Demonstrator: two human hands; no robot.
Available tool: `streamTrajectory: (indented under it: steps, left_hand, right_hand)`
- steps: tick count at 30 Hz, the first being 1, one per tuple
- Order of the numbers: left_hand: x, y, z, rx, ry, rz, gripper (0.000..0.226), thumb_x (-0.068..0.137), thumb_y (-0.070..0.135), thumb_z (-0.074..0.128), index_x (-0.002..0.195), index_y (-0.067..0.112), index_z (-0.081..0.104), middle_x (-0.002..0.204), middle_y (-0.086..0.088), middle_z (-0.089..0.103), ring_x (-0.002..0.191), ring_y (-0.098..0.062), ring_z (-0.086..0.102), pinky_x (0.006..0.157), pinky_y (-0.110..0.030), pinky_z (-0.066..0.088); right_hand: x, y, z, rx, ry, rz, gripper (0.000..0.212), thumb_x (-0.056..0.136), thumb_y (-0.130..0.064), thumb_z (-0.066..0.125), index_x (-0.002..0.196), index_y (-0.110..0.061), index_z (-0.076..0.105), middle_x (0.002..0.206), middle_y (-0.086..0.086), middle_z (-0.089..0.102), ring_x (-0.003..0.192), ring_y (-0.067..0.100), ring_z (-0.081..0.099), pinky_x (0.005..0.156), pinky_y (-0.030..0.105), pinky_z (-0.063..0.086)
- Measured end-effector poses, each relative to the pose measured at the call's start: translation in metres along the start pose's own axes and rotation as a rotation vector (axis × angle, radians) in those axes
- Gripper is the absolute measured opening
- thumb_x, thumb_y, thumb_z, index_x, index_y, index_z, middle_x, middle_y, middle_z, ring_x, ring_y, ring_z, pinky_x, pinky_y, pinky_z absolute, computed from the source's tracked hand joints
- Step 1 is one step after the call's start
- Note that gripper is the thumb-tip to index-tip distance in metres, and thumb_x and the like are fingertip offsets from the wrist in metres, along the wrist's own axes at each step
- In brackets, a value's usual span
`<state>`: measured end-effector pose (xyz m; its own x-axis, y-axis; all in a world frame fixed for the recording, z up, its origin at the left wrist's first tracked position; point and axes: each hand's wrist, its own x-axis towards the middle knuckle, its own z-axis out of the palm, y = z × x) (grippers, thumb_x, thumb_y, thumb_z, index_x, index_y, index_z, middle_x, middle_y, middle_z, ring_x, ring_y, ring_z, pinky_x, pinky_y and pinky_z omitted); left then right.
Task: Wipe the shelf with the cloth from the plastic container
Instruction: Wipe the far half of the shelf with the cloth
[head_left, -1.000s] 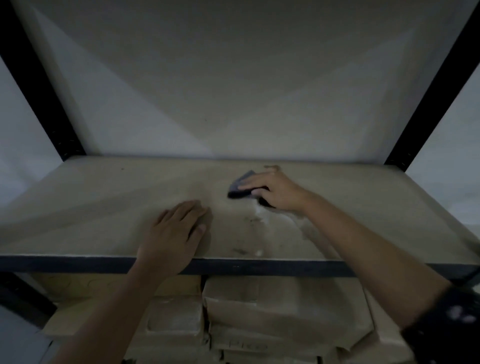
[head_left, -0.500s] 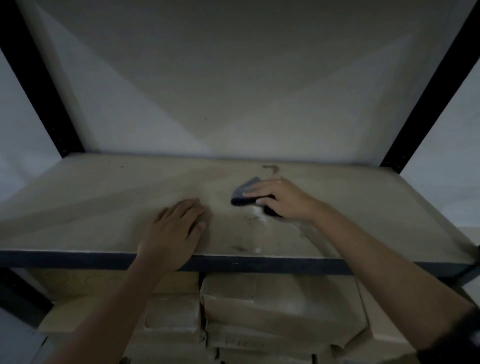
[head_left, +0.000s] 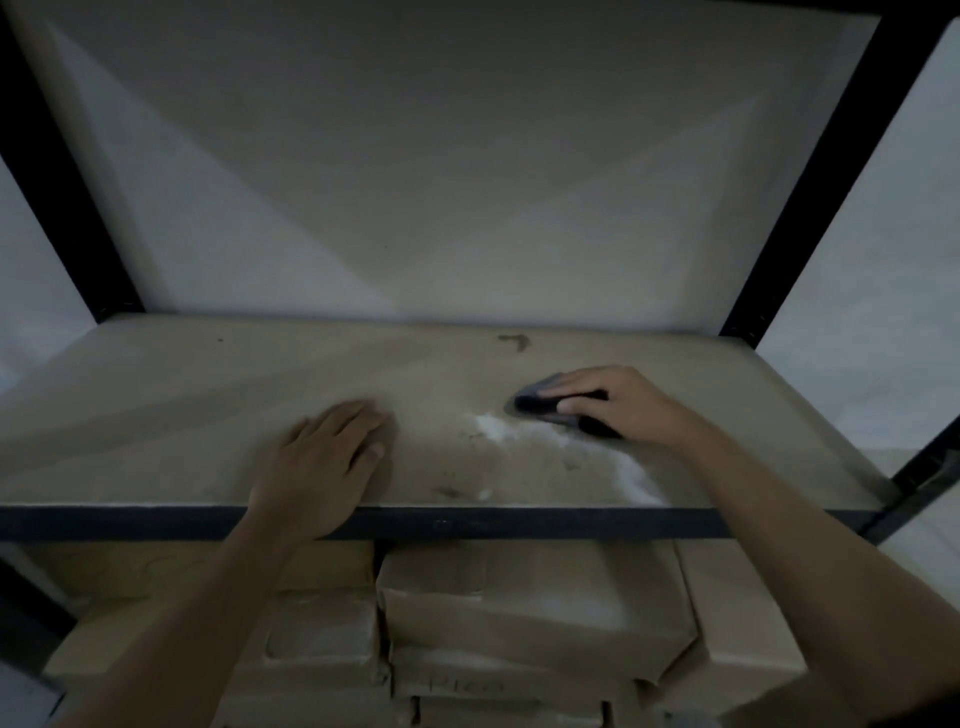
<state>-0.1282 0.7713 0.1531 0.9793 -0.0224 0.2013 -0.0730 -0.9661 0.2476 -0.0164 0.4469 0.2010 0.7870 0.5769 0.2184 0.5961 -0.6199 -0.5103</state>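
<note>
While the right hand (head_left: 623, 410) presses the bunched cloth (head_left: 537, 405) onto the shelf (head_left: 156, 415), fingers curled over it, a white smear (head_left: 491, 427) lies just front-left of the cloth, trailing toward the front edge. The left hand (head_left: 322, 460) rests flat, fingers together, farther left.

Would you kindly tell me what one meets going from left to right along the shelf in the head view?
From the left: left black post → left hand, flat on the shelf → dark cloth → right hand on that cloth → right black post.
</note>
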Motion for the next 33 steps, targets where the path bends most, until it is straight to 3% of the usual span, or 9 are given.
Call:
streamTrajectory:
  steps: [4, 7, 11, 14, 19, 21, 23, 29, 33]
  left_hand:
    - [0.001, 0.000, 0.001, -0.005, -0.004, -0.003, 0.045, 0.096, 0.042, 0.029, 0.139, 0.031, 0.035, 0.150, 0.009, 0.031, 0.138, -0.014, 0.030, 0.114, -0.038, 0.022]
    - [0.002, -0.001, 0.001, -0.017, -0.005, -0.004, 0.046, 0.095, 0.044, 0.027, 0.138, 0.030, 0.036, 0.149, 0.009, 0.033, 0.137, -0.015, 0.031, 0.114, -0.038, 0.022]
    - [-0.001, -0.001, 0.000, -0.004, 0.005, -0.003, 0.044, 0.096, 0.041, 0.030, 0.138, 0.029, 0.037, 0.150, 0.007, 0.034, 0.137, -0.016, 0.032, 0.114, -0.039, 0.023]
    - [-0.001, 0.000, -0.001, 0.005, 0.001, 0.010, 0.044, 0.097, 0.038, 0.033, 0.139, 0.028, 0.036, 0.150, 0.005, 0.033, 0.137, -0.017, 0.032, 0.113, -0.039, 0.023]
    - [0.001, 0.001, -0.001, -0.001, -0.013, 0.008, 0.044, 0.097, 0.038, 0.032, 0.139, 0.028, 0.035, 0.151, 0.005, 0.032, 0.138, -0.016, 0.030, 0.114, -0.038, 0.020]
    - [0.002, 0.001, -0.001, 0.002, -0.008, 0.007, 0.044, 0.097, 0.037, 0.033, 0.139, 0.027, 0.036, 0.151, 0.004, 0.033, 0.138, -0.016, 0.030, 0.114, -0.039, 0.021]
    - [0.002, -0.001, 0.000, 0.020, -0.008, 0.001, 0.044, 0.097, 0.037, 0.032, 0.139, 0.026, 0.035, 0.151, 0.004, 0.033, 0.138, -0.016, 0.030, 0.114, -0.039, 0.022]
    - [0.000, 0.000, -0.001, 0.005, -0.019, -0.004, 0.046, 0.097, 0.039, 0.030, 0.141, 0.027, 0.034, 0.152, 0.005, 0.031, 0.140, -0.015, 0.028, 0.115, -0.040, 0.020]
    - [0.002, 0.000, -0.001, 0.022, -0.033, -0.008, 0.047, 0.097, 0.042, 0.025, 0.141, 0.029, 0.032, 0.153, 0.006, 0.028, 0.140, -0.014, 0.025, 0.115, -0.040, 0.020]
  right_hand:
    - [-0.021, 0.045, -0.040, -0.041, 0.257, 0.243, 0.030, 0.088, -0.009, 0.060, 0.116, -0.018, 0.064, 0.115, -0.003, 0.063, 0.108, 0.015, 0.058, 0.083, 0.004, 0.036]
    - [-0.028, 0.057, -0.029, -0.245, 0.218, 0.249, 0.032, 0.087, -0.006, 0.060, 0.116, -0.018, 0.065, 0.121, 0.009, 0.065, 0.112, 0.027, 0.060, 0.089, 0.018, 0.036]
    - [-0.038, 0.012, -0.001, -0.217, 0.077, -0.010, 0.028, 0.085, -0.003, 0.062, 0.110, -0.012, 0.069, 0.117, -0.004, 0.064, 0.109, -0.001, 0.055, 0.096, 0.001, 0.029]
    - [-0.056, -0.001, -0.021, -0.068, -0.022, -0.001, 0.028, 0.088, -0.008, 0.059, 0.113, -0.017, 0.067, 0.117, -0.018, 0.059, 0.105, -0.021, 0.050, 0.091, -0.002, 0.031]
    - [-0.080, 0.052, -0.059, -0.239, 0.244, 0.338, 0.032, 0.090, -0.010, 0.057, 0.120, -0.019, 0.064, 0.120, 0.000, 0.065, 0.113, 0.017, 0.058, 0.085, 0.003, 0.032]
    - [-0.084, 0.058, -0.040, -0.340, 0.242, 0.341, 0.031, 0.087, -0.008, 0.059, 0.116, -0.018, 0.066, 0.123, 0.005, 0.065, 0.116, 0.024, 0.058, 0.102, 0.025, 0.036]
    - [-0.086, 0.038, -0.017, -0.373, 0.247, 0.212, 0.031, 0.086, -0.008, 0.060, 0.114, -0.020, 0.067, 0.120, 0.003, 0.067, 0.113, 0.022, 0.059, 0.101, 0.043, 0.040]
    - [-0.108, -0.039, 0.005, -0.164, 0.106, -0.048, 0.029, 0.089, -0.011, 0.058, 0.114, -0.022, 0.067, 0.116, -0.023, 0.054, 0.111, -0.009, 0.045, 0.092, 0.004, 0.028]
    - [-0.108, -0.006, -0.028, -0.107, 0.182, 0.154, 0.030, 0.092, -0.015, 0.055, 0.118, -0.025, 0.065, 0.123, -0.008, 0.063, 0.116, 0.007, 0.056, 0.102, 0.025, 0.041]
